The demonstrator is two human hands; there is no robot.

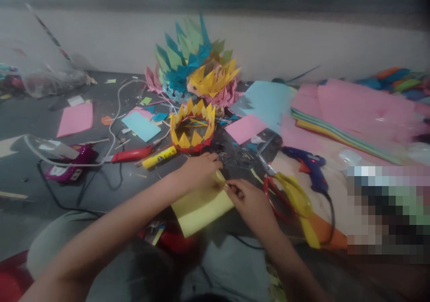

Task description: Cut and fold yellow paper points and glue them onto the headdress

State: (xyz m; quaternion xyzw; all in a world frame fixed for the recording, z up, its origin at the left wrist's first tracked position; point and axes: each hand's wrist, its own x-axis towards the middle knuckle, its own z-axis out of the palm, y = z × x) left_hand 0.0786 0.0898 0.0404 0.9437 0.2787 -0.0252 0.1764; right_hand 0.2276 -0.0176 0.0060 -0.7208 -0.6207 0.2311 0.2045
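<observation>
While the left hand (200,171), curled, seems to grip the yellow paper (201,211) at its far edge, the right hand (249,197), nearly closed, pinches it farther right.

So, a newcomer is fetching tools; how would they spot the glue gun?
Find the broad pink sheets on the right. On the near side of their left end, beside the yellow-handled scissors, lies the glue gun. Unlike the scissors, it is dark blue, with an orange-red trigger and small red light.

Pink sheet (75,119) on dark table (97,181)
</observation>
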